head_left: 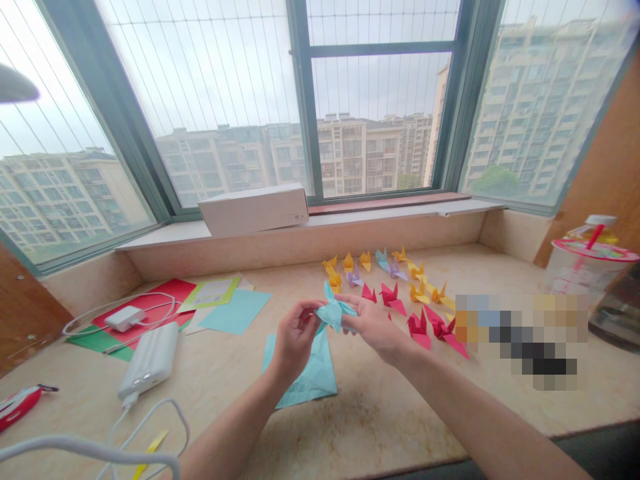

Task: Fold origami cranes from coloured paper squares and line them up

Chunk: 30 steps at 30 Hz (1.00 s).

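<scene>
Teal paper crane (pixel 334 309), held by L hand (pixel 296 339), R hand (pixel 374 327)

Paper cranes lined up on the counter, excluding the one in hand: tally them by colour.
Yellow cranes: 8
Red cranes: 4
Purple cranes: 2
Pale blue cranes: 1
Total: 15, not counting anything hidden by the pixelated patch

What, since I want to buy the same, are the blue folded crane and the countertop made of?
The blue origami crane looks like thin matte paper, with sharp creases. The countertop seems polished stone, or possibly laminate: mottled beige with a faint sheen.
</scene>
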### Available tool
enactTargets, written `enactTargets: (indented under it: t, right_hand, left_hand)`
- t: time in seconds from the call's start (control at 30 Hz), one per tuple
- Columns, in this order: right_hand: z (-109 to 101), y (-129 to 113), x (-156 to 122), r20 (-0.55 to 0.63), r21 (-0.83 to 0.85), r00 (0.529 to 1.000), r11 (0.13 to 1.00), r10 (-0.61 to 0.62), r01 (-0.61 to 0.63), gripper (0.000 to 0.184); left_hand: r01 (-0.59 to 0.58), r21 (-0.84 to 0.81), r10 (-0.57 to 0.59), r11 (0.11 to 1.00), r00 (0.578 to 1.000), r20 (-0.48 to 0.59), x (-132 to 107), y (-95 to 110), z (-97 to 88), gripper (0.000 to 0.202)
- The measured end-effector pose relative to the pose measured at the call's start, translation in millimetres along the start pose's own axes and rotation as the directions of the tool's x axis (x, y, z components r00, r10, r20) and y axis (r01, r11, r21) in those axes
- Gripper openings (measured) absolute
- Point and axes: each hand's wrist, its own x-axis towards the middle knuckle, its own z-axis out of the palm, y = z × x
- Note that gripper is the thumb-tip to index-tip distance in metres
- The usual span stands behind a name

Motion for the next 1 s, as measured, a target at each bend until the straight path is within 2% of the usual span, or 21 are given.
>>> enactTargets:
  t: [0.13, 0.3, 0.47, 0.53, 0.6, 0.67, 0.8, 1.0]
  right_hand:
    - [-3, -1, 0, 0.082, -0.006, 0.997, 1.000, -0.011, 0.012, 0.057]
    - [-7, -2, 1, 0.145, 0.046, 0.987, 0.997, -0.070, 0.064, 0.064]
    - [-5, -5, 1, 0.192, -0.006, 0.966, 0.984, -0.174, 0.179, 0.066]
    - [-3, -6, 0, 0.197, -0.028, 0.958, 0.975, -0.210, 0.219, 0.058]
    - [-1, -5, -1, 0.150, -0.052, 0.966, 0.974, -0.212, 0.222, 0.041]
    - [0, -3, -1, 0.046, -0.107, 0.984, 0.979, -0.171, 0.175, 0.027]
    - [0, -1, 0, -0.143, -0.131, 0.980, 0.984, -0.137, 0.118, 0.027]
    - [-2, 5, 7, -0.223, 0.020, 0.948, 0.971, -0.227, 0.237, 0.028]
  left_hand:
    - [0.029, -0.034, -0.029, 0.999, 1.000, 0.006, 0, 3, 1.2, 0.026]
    - [0.049, -0.074, -0.049, 0.996, 0.999, 0.012, -1, 4, 1.6, 0.027]
    - [-0.005, -0.083, 0.002, 0.997, 1.000, -0.031, 0, 3, 1.4, 0.024]
    - [-0.019, -0.081, 0.015, 0.997, 0.999, -0.044, 1, 4, 1.3, 0.023]
    - [-0.021, -0.083, 0.017, 0.996, 0.999, -0.043, 1, 4, 1.2, 0.023]
    - [-0.018, -0.081, 0.015, 0.997, 0.999, -0.038, 1, 5, 1.3, 0.023]
    - [-0.008, -0.070, 0.005, 0.998, 0.999, -0.036, 1, 4, 2.1, 0.024]
    - [0.029, -0.097, -0.021, 0.995, 0.996, 0.085, -4, 2, 4.6, 0.020]
